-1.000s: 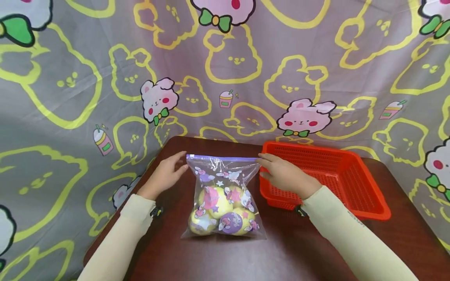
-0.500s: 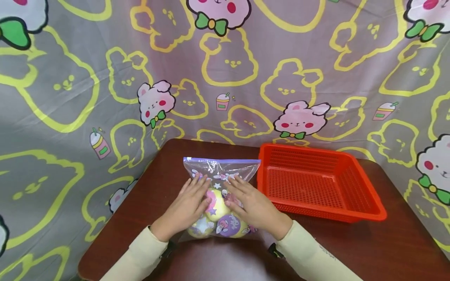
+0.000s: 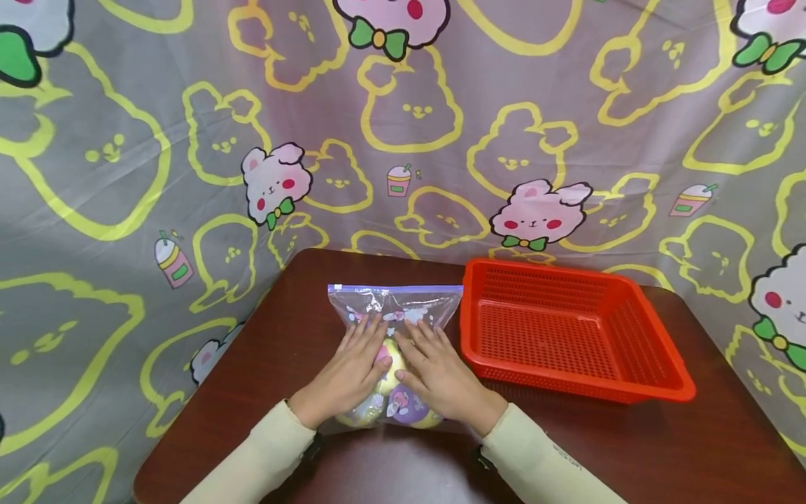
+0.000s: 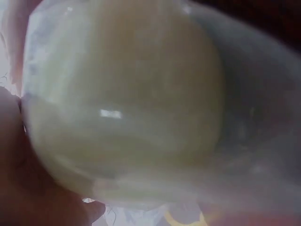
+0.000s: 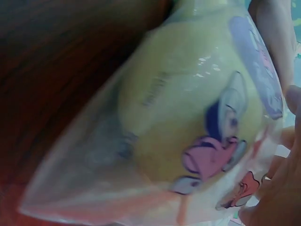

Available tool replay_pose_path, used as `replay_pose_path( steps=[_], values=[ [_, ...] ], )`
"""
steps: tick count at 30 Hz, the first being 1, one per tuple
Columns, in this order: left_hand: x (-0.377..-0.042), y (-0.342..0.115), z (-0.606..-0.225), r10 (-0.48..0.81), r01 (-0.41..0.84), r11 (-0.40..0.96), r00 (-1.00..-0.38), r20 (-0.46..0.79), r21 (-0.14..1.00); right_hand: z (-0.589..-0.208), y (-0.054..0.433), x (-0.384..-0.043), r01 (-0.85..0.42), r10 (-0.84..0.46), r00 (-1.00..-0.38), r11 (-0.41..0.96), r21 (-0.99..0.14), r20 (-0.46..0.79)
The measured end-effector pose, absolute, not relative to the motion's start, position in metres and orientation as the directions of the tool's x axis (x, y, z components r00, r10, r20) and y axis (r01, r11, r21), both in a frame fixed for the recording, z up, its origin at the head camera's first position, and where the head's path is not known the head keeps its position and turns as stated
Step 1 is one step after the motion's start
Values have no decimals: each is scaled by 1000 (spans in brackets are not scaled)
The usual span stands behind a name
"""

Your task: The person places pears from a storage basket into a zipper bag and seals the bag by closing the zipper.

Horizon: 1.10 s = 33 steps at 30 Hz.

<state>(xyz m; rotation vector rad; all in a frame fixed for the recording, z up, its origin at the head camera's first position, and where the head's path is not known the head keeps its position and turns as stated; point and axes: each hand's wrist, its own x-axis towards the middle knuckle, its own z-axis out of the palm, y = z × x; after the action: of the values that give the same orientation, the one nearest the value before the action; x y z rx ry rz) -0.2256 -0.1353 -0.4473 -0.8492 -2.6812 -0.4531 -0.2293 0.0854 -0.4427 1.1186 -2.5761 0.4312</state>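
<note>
A clear zip bag (image 3: 403,299) with a purple slider strip and printed cartoon rabbits lies on the table. Several round pale-yellow fruits (image 3: 392,371) fill its lower part. My left hand (image 3: 346,371) rests flat on the bag's left half, fingers straight and pointing away. On the right half lies my right hand (image 3: 443,374), its fingers also extended, the two thumbs close together. In the left wrist view one fruit (image 4: 131,103) bulges large behind the plastic. The right wrist view has the bag's side (image 5: 202,122) with a pink and purple print, and fingers (image 5: 277,188) at its edge.
A red perforated plastic basket (image 3: 569,388) stands right of the bag. Both sit on a dark reddish-brown table (image 3: 271,336) with rounded corners. A grey curtain (image 3: 428,168) with yellow cartoon outlines hangs behind and along the sides.
Both hands have left the zip strip's ends and come down toward me onto the filled part of the bag. Over the last half second they have shifted only slightly. The basket stays put.
</note>
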Motion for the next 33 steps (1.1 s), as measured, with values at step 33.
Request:
replay_pose_path(
  steps=[33],
  values=[
    [-251,-123,-445,538,550,834,-830,144,54,-460,91,-239,-601,-569,-799,767,-225,198]
  ],
)
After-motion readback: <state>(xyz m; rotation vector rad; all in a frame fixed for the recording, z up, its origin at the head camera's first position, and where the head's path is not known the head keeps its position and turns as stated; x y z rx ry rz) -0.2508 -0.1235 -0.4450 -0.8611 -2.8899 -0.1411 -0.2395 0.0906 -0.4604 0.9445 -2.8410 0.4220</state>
